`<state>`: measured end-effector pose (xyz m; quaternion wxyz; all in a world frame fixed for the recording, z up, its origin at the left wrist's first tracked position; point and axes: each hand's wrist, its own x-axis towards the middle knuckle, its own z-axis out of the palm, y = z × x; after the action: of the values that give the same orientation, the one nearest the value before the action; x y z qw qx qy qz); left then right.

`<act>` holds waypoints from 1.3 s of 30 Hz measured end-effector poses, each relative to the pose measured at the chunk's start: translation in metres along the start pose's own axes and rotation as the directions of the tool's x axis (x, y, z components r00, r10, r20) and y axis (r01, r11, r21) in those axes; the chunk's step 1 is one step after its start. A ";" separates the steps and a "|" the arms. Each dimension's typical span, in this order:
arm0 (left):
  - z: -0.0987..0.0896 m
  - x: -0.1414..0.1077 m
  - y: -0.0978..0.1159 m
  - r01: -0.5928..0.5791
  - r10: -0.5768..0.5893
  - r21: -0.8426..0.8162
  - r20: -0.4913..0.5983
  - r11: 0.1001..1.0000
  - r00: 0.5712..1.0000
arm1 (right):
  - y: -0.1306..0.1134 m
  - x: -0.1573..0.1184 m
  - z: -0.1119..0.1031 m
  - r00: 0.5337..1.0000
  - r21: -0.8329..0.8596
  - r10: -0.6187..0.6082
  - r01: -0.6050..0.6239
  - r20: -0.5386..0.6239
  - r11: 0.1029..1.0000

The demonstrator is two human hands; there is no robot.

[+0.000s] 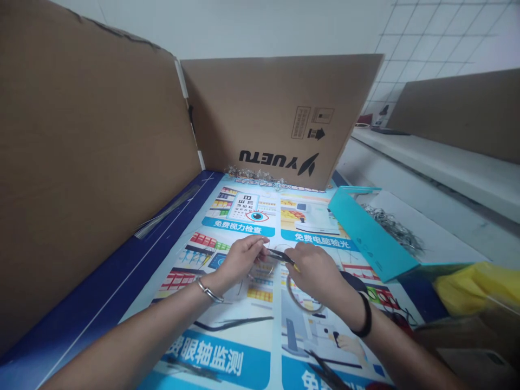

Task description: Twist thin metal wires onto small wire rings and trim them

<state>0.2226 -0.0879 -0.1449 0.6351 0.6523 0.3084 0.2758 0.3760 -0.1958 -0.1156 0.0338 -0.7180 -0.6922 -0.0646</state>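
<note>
My right hand (pixel 314 271) is closed around a pair of pliers (pixel 281 255) with dark jaws and a bit of yellow on the handle. The jaws point left toward my left hand (pixel 246 257), whose thumb and fingers are pinched on a thin wire (pixel 266 266). This wire curves in a loop below the fingertips, beside the plier tips. Whether the jaws touch it I cannot tell. A ring-shaped coil (pixel 303 300) lies under my right hand, partly hidden. Nearer to me are some dark thin strands (pixel 238 324) and the dark blades of a scissors-like tool (pixel 325 372).
A printed poster (pixel 276 325) covers the table. Cardboard panels (pixel 260 108) stand at the left and back, with small wire pieces (pixel 260 174) along the back one. On the right are a turquoise box (pixel 371 238) holding tangled wire (pixel 392 227) and a yellow bag (pixel 479 287).
</note>
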 end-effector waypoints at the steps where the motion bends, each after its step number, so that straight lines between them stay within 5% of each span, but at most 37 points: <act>1: 0.000 0.000 0.000 0.000 0.000 -0.002 0.002 1.000 1.000 | 0.000 0.000 0.001 1.000 -0.009 0.000 0.000 -0.006 1.000; 39: -0.001 0.002 -0.005 -0.080 0.084 -0.056 0.070 0.995 0.994 | 0.007 0.000 0.008 0.999 0.155 -0.021 0.014 0.045 0.988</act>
<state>0.2226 -0.0855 -0.1498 0.6511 0.6568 0.2507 0.2861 0.3833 -0.1946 -0.1235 0.0726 -0.7085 -0.7019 0.0055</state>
